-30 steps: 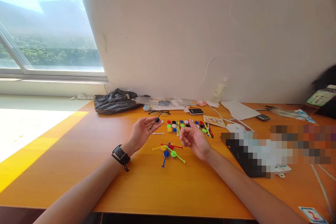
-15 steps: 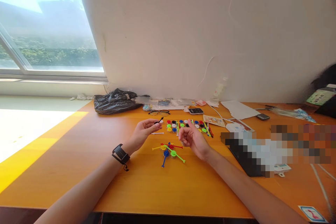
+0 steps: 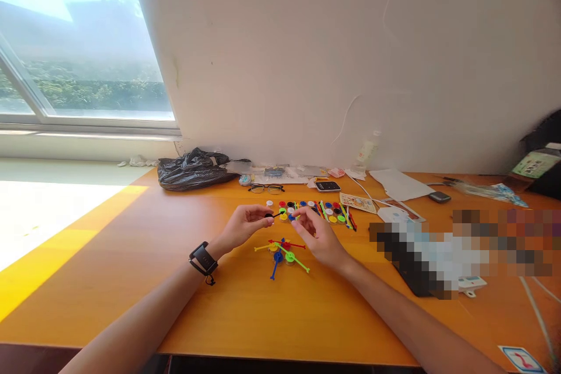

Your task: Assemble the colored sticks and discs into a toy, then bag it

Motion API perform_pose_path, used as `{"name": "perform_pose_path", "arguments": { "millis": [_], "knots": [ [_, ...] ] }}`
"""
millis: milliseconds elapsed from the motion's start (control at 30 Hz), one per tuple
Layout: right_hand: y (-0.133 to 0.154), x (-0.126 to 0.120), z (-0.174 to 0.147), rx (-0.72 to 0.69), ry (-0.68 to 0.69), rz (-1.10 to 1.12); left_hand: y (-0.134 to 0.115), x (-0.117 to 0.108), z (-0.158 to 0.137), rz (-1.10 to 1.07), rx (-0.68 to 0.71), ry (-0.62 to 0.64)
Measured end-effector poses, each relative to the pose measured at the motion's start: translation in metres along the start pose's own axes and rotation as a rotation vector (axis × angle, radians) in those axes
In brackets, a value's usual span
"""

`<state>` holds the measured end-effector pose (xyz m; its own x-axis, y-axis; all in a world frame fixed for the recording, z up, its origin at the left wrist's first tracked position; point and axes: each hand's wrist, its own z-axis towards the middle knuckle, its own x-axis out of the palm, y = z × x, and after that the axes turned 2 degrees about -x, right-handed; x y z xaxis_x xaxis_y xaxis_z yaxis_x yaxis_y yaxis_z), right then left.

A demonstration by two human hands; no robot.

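Observation:
My left hand [image 3: 240, 228], with a black watch on its wrist, pinches a black arrow spinner [image 3: 277, 215] by its round end. The arrow's pointed tip is turned right, toward my right hand [image 3: 319, 239]. That hand has bent fingers with the thumb apart from them, just short of the tip, and nothing shows between them. Below both hands lies a ring of assembled arrow spinners in yellow, red, blue and green [image 3: 290, 257]. Behind my right hand, rows of coloured round discs [image 3: 329, 203] and loose arrows [image 3: 349, 217] are partly covered by the fingers.
Glasses [image 3: 266, 189], a black plastic bag [image 3: 195, 170] and a dark handheld device [image 3: 328, 186] are at the back of the wooden table [image 3: 245, 315]. To the right are a printed card [image 3: 357, 202], white paper [image 3: 400, 184], cables and a blurred-out patch.
My right hand has turned and come left, its thumb lowered toward the arrow. The black arrow has swung from pointing up to pointing right and sits slightly lower.

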<state>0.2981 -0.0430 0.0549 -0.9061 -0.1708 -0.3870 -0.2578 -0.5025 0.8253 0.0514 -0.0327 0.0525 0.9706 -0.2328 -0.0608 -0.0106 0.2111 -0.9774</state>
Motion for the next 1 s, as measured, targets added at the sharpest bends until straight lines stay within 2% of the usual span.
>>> {"name": "perform_pose_path", "arguments": {
  "millis": [100,300,533,667,800,1000],
  "knots": [
    [0.003,0.000,-0.002,-0.070,0.000,-0.067,-0.001,0.001,-0.002,0.066,-0.001,0.050],
    [0.004,-0.001,-0.002,-0.235,0.116,-0.116,-0.007,0.005,-0.005,0.198,0.094,0.191],
    [-0.003,0.003,-0.002,-0.305,0.113,-0.184,-0.002,0.004,-0.004,0.242,0.131,0.236],
    [-0.005,0.004,-0.001,-0.318,0.151,-0.171,0.000,0.003,-0.003,0.275,0.089,0.239],
    [-0.010,0.006,-0.001,-0.306,0.160,-0.180,0.004,0.003,-0.001,0.284,0.097,0.164],
    [-0.014,0.008,0.000,-0.269,0.173,-0.153,0.005,0.002,-0.001,0.249,0.038,0.216]
  ]
}}
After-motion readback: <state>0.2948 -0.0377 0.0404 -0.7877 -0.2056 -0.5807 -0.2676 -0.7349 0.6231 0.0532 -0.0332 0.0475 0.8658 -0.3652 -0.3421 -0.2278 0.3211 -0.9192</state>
